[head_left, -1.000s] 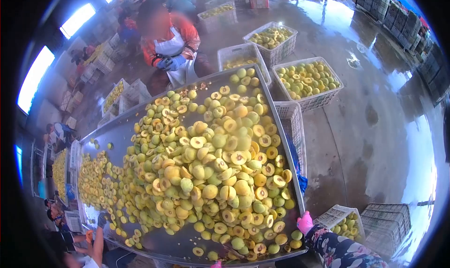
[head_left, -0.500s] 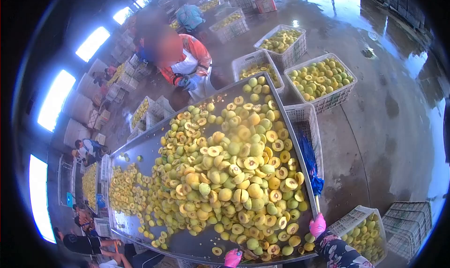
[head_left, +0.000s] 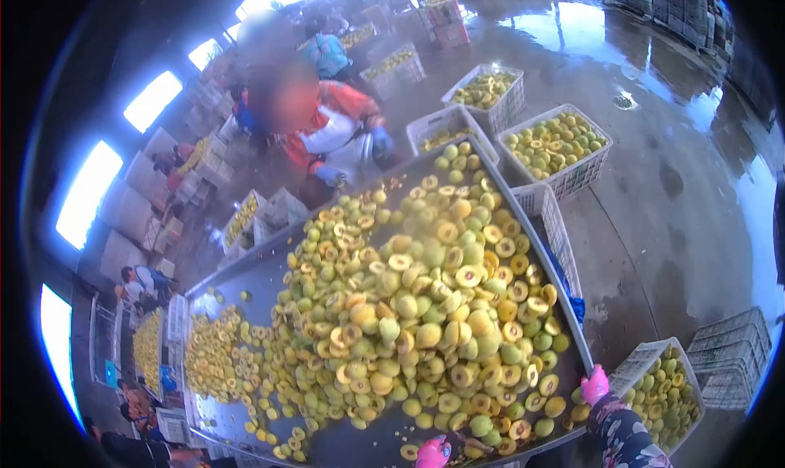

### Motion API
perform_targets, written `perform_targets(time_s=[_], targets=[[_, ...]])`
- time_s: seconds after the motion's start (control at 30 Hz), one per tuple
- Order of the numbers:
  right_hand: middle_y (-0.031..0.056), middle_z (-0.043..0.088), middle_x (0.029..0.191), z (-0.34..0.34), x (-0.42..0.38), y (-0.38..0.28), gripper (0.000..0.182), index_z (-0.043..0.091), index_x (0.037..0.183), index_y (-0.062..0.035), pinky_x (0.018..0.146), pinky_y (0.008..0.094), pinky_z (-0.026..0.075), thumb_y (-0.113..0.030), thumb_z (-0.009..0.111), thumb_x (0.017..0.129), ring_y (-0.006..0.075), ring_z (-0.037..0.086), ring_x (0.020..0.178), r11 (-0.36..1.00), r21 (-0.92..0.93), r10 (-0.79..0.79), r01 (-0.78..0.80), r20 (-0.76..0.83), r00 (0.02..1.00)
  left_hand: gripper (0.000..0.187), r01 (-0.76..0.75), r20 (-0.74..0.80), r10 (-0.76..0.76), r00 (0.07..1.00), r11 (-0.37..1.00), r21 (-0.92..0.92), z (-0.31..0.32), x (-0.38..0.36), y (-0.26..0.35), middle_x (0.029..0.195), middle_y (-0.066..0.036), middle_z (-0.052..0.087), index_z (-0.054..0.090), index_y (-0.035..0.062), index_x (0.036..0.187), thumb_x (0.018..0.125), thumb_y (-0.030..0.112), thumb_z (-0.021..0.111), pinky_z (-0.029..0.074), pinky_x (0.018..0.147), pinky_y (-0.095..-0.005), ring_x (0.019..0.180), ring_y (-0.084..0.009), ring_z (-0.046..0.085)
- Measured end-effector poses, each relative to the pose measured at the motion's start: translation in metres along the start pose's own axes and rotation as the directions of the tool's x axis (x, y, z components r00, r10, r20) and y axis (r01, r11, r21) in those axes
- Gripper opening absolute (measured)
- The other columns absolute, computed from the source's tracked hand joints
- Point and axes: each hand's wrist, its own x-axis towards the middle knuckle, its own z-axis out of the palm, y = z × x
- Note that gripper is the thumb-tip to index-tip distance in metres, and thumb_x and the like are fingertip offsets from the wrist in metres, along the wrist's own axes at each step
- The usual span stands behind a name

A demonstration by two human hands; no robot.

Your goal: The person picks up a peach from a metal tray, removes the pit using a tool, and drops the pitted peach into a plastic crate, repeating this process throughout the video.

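A metal table (head_left: pixel 327 446) bears a large heap of halved yellow-green fruit (head_left: pixel 409 304). At its near right corner my right hand (head_left: pixel 595 384), in a pink glove, is closed on the table's rim. My left hand (head_left: pixel 434 452), also pink-gloved, is at the near edge beside the fruit, partly cut off by the frame's bottom; what its fingers hold, if anything, is not clear. Across the table stands a co-worker (head_left: pixel 335 132) in an orange top and pale apron, with blue-gloved hands apart near the table's far edge.
Crates of fruit (head_left: pixel 556 145) stand beyond the right side of the table, and another (head_left: pixel 666 394) is near my right arm. Stacked crates (head_left: pixel 728 357) are at the far right. The floor (head_left: pixel 646 222) is wet. Other people are at the left and back.
The view has shifted, and the table and both my hands appear lower and further right. The co-worker's hands have moved apart and nearer the table.
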Motion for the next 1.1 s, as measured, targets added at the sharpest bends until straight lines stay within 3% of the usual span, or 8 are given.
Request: perform_targets(time_s=[0.13, 0.4, 0.57, 0.67, 0.73, 0.8, 0.87, 1.1], targets=[[0.022, 0.055, 0.093, 0.012, -0.003, -0.001, 0.034, 0.046, 0.101, -0.0024, 0.075, 0.0459, 0.046, -0.013, 0.061, 0.072, 0.0407, 0.056, 0.086, 0.982, -0.183, 0.033, -0.053, -0.114, 0.993, 0.019, -0.109, -0.058, 0.115, 0.992, 0.99, 0.094, -0.037, -0.012, -0.04, 0.071, -0.002, 0.062, 0.064, 0.0096, 0.091, 0.072, 0.009, 0.069, 0.043, 0.044, -0.0287, 0.053, -0.0154, 0.058], [0.0235, 0.057, 0.096, -0.001, -0.007, 0.002, 0.044, 0.044, 0.115, -0.0009, 0.078, 0.042, 0.044, -0.015, 0.061, 0.077, 0.0399, 0.056, 0.091, 0.987, -0.064, -0.154, 0.151, -0.051, 0.987, 0.019, -0.257, -0.099, 0.303, 0.948, 0.911, 0.324, -0.06, -0.025, -0.108, 0.071, -0.002, 0.062, 0.064, 0.0097, 0.09, 0.072, 0.009, 0.07, 0.042, 0.044, -0.0288, 0.053, -0.0156, 0.058], [0.0218, 0.058, 0.093, 0.007, -0.001, 0.014, 0.038, 0.047, 0.109, -0.0033, 0.074, 0.0428, 0.044, -0.015, 0.061, 0.075, 0.0385, 0.057, 0.09, 0.979, -0.18, -0.12, 0.097, -0.12, 0.985, 0.018, -0.342, -0.099, 0.422, 0.901, 0.833, 0.435, -0.04, -0.016, -0.13, 0.07, -0.002, 0.062, 0.064, 0.0097, 0.089, 0.072, 0.009, 0.07, 0.042, 0.044, -0.0288, 0.053, -0.0157, 0.058], [0.0206, 0.058, 0.095, 0.014, 0.003, 0.033, 0.039, 0.047, 0.109, -0.001, 0.077, 0.0402, 0.045, -0.014, 0.061, 0.075, 0.037, 0.057, 0.092, 0.957, -0.133, -0.279, 0.257, -0.192, 0.941, 0.018, -0.378, -0.097, 0.484, 0.87, 0.78, 0.5, -0.037, -0.017, -0.14, 0.07, -0.002, 0.062, 0.064, 0.0097, 0.089, 0.071, 0.009, 0.07, 0.042, 0.044, -0.0289, 0.053, -0.0158, 0.058], [0.0133, 0.059, 0.098, 0.007, -0.01, 0.005, 0.039, 0.046, 0.114, 0.0011, 0.081, 0.0323, 0.045, -0.01, 0.058, 0.078, 0.0254, 0.058, 0.092, 0.976, -0.002, -0.217, 0.219, -0.157, 0.964, 0.018, -0.393, -0.096, 0.514, 0.852, 0.75, 0.532, -0.034, -0.017, -0.147, 0.07, -0.002, 0.062, 0.064, 0.0097, 0.089, 0.071, 0.009, 0.07, 0.042, 0.044, -0.0289, 0.053, -0.0158, 0.058], [0.0104, 0.058, 0.098, 0.02, 0.008, 0.052, 0.041, 0.045, 0.118, 0.0016, 0.081, 0.0289, 0.043, -0.007, 0.056, 0.08, 0.0184, 0.056, 0.092, 0.963, -0.003, -0.264, 0.271, -0.231, 0.936, 0.018, -0.405, -0.093, 0.541, 0.836, 0.723, 0.56, -0.034, -0.017, -0.154, 0.07, -0.002, 0.062, 0.065, 0.0097, 0.088, 0.071, 0.01, 0.07, 0.042, 0.044, -0.0289, 0.053, -0.0158, 0.058], [0.0097, 0.056, 0.099, 0.011, -0.006, 0.022, 0.043, 0.043, 0.121, 0.002, 0.082, 0.0271, 0.042, -0.006, 0.056, 0.081, 0.0152, 0.053, 0.092, 0.973, 0.095, -0.196, 0.212, -0.161, 0.967, 0.018, -0.411, -0.094, 0.563, 0.821, 0.698, 0.587, -0.032, -0.019, -0.159, 0.07, -0.002, 0.062, 0.065, 0.0097, 0.088, 0.071, 0.01, 0.07, 0.041, 0.044, -0.0289, 0.053, -0.0159, 0.058], [0.0083, 0.055, 0.104, 0.014, 0.004, 0.047, 0.041, 0.043, 0.123, 0.0015, 0.087, 0.0268, 0.039, -0.003, 0.054, 0.084, 0.0147, 0.05, 0.096, 0.918, 0.086, -0.356, 0.388, -0.254, 0.899, 0.017, -0.453, -0.068, 0.639, 0.766, 0.612, 0.648, -0.034, -0.02, -0.171, 0.07, -0.002, 0.062, 0.065, 0.0098, 0.087, 0.071, 0.01, 0.07, 0.041, 0.043, -0.029, 0.052, -0.016, 0.058]])
